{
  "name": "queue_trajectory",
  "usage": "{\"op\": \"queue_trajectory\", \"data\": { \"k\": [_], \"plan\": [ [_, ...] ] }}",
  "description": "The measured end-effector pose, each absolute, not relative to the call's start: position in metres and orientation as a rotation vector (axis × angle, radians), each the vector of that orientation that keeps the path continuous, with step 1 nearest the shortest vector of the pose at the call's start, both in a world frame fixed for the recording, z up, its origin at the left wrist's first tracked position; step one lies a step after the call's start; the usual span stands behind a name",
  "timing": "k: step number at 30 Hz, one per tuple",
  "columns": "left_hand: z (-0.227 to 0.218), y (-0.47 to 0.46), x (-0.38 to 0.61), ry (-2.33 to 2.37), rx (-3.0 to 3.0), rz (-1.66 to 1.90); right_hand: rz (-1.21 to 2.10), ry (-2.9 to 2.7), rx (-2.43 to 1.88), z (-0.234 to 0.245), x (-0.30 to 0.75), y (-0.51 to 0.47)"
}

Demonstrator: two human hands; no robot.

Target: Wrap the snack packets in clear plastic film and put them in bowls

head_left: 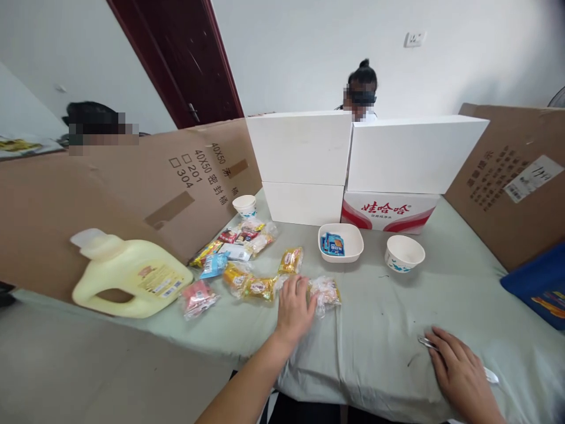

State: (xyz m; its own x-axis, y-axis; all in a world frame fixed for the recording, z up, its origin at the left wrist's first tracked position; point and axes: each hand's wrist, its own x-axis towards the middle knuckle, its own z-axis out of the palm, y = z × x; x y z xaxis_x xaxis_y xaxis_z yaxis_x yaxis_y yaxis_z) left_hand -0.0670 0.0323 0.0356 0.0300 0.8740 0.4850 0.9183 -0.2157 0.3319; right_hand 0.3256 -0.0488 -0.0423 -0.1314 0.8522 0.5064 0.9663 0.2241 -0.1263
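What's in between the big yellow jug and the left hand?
In the head view, a pink packet, a blue packet and two gold-wrapped packets lie between the yellow jug and the left hand.

A brown cardboard panel (132, 182) at left reads "40X50 汤桶," "40X50 密封桶," "201" and "304"; a red-and-white carton (391, 213) bears "娃哈哈" with an ® mark above "饮用纯净水."

Stacked white boxes (304, 150) between brown cardboard panels (110, 188), a dark red door (180, 59) and wall socket (415, 39) behind.
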Motion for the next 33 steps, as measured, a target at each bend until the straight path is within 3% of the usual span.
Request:
{"op": "queue_trajectory", "data": {
  "k": [7, 16, 20, 27, 33],
  "plan": [
    [0.01, 0.025, -0.039, -1.751, -2.574, -1.227, -0.208, -2.076, -1.601, -0.007, 0.297, -0.038],
    [-0.016, 0.022, -0.024, -1.744, -2.766, -1.447, -0.069, -2.521, -1.472, 0.059, 0.159, 0.022],
    [-0.014, 0.02, -0.029, -1.789, -2.824, -1.423, -0.066, -2.55, -1.535, 0.055, 0.175, 0.027],
    [-0.006, 0.024, -0.026, -1.876, -2.853, -1.327, -0.111, -2.182, -2.013, 0.02, 0.305, -0.001],
    [0.011, 0.018, -0.009, -1.517, -3.03, -1.205, 0.096, -2.163, -1.486, 0.04, 0.236, -0.015]
  ]
}}
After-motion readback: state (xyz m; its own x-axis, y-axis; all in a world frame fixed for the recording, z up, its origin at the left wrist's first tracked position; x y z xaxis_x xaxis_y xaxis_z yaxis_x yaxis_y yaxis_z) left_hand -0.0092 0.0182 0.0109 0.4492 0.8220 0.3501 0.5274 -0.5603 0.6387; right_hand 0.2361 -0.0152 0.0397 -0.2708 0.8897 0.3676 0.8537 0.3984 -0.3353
